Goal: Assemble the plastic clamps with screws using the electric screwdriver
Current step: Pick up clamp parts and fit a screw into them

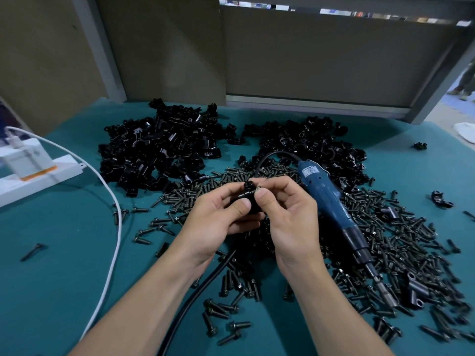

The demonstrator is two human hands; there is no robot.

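Observation:
My left hand (221,217) grips a black plastic clamp (248,199) above the middle of the table. My right hand (285,211) pinches a small screw (257,189) between thumb and forefinger at the clamp's top. The blue electric screwdriver (331,204) lies on the table just right of my right hand, its bit pointing toward the near right. Loose dark screws (398,240) are spread across the teal mat around and under my hands. Two heaps of black clamp parts (159,147) sit behind them.
A white power strip (38,176) with a plugged adapter sits at the left, and its white cable (113,227) curves toward me. The screwdriver's black cord (195,296) runs under my left forearm. Grey panels close off the back. A few stray clamps (440,199) lie at the right.

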